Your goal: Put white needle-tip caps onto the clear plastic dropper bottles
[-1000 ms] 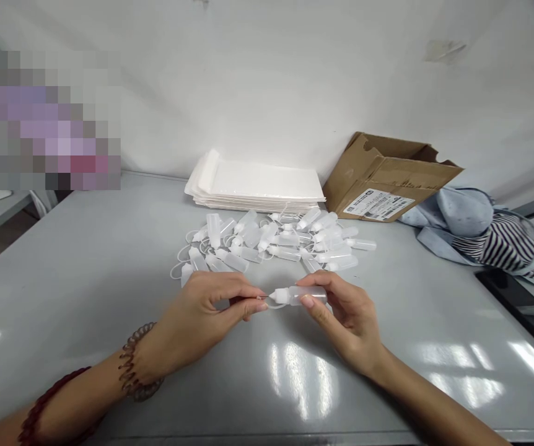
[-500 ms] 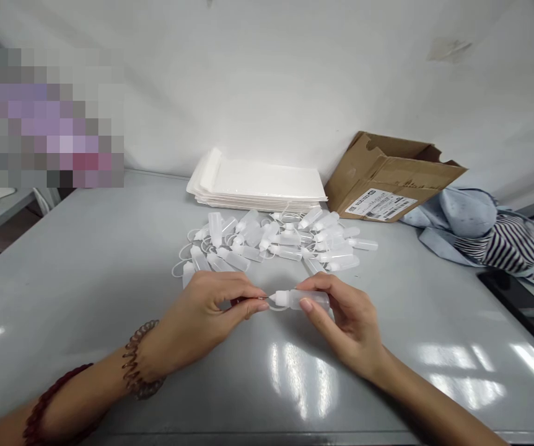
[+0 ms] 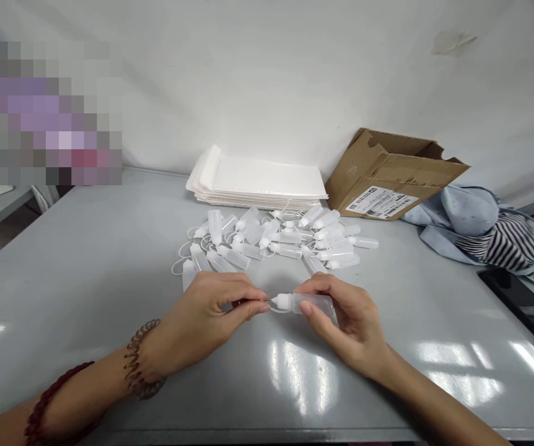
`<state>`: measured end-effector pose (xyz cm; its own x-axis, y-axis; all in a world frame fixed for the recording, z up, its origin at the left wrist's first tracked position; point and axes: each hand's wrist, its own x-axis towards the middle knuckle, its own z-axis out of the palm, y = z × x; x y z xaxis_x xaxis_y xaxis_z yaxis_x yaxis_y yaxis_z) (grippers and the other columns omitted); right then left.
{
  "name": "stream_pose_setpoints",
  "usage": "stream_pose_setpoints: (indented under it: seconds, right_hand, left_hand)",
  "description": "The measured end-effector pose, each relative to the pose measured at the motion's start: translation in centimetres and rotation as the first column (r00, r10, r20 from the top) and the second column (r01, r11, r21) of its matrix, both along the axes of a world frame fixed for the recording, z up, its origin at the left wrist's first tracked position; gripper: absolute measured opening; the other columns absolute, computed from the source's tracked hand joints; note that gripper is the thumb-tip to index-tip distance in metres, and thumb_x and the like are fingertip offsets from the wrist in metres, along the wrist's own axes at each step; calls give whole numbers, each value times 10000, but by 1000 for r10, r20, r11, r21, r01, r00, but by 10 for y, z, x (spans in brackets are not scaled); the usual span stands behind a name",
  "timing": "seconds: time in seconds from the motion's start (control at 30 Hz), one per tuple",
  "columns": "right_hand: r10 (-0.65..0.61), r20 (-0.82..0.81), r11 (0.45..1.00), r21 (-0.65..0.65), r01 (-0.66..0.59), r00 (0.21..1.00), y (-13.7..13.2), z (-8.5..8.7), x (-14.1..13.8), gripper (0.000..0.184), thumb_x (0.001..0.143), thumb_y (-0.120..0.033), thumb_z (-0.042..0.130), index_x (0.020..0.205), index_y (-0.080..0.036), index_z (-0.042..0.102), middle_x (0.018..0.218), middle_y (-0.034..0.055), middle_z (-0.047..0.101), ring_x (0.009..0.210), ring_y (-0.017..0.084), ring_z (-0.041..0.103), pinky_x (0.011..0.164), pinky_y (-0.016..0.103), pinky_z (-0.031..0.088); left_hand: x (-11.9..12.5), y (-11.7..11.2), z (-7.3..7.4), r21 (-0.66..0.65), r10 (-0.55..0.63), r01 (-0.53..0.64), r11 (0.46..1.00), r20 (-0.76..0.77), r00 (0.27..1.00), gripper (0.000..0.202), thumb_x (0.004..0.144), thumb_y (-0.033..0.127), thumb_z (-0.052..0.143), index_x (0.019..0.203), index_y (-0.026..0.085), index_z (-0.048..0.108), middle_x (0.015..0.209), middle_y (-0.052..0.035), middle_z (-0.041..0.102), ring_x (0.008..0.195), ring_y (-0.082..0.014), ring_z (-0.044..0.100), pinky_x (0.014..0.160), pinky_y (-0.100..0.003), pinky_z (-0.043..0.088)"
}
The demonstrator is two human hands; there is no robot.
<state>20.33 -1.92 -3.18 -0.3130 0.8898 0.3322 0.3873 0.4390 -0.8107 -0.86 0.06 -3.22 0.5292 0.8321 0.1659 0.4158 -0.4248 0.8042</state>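
My right hand [image 3: 348, 319] grips a small translucent plastic bottle [image 3: 306, 303] lying sideways, its white nozzle pointing left. My left hand [image 3: 206, 313] is pinched at the thin tip of that nozzle, on a small part I cannot make out. Both hands hover just above the grey table [image 3: 85, 260]. Behind them lies a loose heap of several similar small bottles [image 3: 271, 238] with white caps and thin loops.
A stack of white flat bags [image 3: 258, 183] rests against the back wall. An open cardboard box [image 3: 390, 176] lies tipped to its right. Blue and striped cloth [image 3: 490, 229] sits at the right edge, beside a dark panel [image 3: 527, 310].
The hands and the bottle have hardly moved; the bottle has slid slightly right in my right hand. The view has shifted a little.
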Motion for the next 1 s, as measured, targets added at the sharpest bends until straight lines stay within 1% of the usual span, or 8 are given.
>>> stream_pose_setpoints:
  seconds: [0.2,0.37,0.57,0.73,0.8,0.87,0.93,1.0]
  right_hand:
    - [4,-16,994,-110,-6,1000,2,0,2,16,779,-188,596,777,-182,611,639,5,593,570,131,525,505,256,408]
    - [29,17,983,-180,-25,999,3,0,4,76,809,-233,588,798,-170,628,669,18,607,595,133,530,523,258,409]
    - [68,35,980,-189,-61,997,1,-2,3,91,832,-254,576,830,-167,603,702,22,592,627,143,543,562,275,424]
    - [84,44,970,-232,-72,995,1,-8,1,93,863,-275,547,864,-183,564,771,33,597,684,155,562,608,287,456]
    - [85,39,973,-220,-74,996,2,-11,0,90,875,-275,535,885,-188,556,783,31,592,685,150,558,602,278,452]
    - [59,35,979,-197,-51,998,3,-13,0,87,890,-270,518,914,-194,551,805,29,588,704,147,561,612,270,451]
    - [8,25,982,-186,-3,1000,3,-14,-1,91,907,-270,495,936,-200,545,810,26,581,718,146,561,620,266,451]
    - [-36,4,979,-198,36,999,3,-16,-2,100,919,-277,475,953,-201,531,790,20,569,707,144,551,607,262,447]
  left_hand:
    - [0,-5,-4,125,-42,52,991,-80,996,184,886,177,523,865,167,705,762,-30,682,665,-133,615,614,-239,462]
    - [0,-5,-5,131,-41,53,990,-99,994,213,890,170,486,868,186,697,776,-32,683,680,-152,620,621,-259,466]
    - [-1,-5,-2,150,-51,68,986,-116,992,219,899,167,466,855,169,681,771,-45,679,679,-150,621,619,-257,471]
    - [-2,-3,-3,155,-22,36,987,-86,996,210,882,151,480,849,181,686,770,-37,682,677,-147,622,618,-244,474]
    - [-3,1,-3,167,-11,19,986,-50,999,178,870,156,516,852,172,692,767,-34,690,685,-142,626,627,-236,484]
    - [-5,7,-2,134,26,-26,991,0,1000,134,840,162,577,901,170,696,751,-20,691,677,-131,623,639,-229,498]
    - [-7,12,0,34,54,-56,998,47,997,177,806,172,629,973,180,686,758,-5,691,680,-121,621,660,-224,513]
    - [-9,15,3,-65,69,-65,996,73,995,160,796,188,643,949,187,691,767,0,688,681,-115,617,651,-211,512]
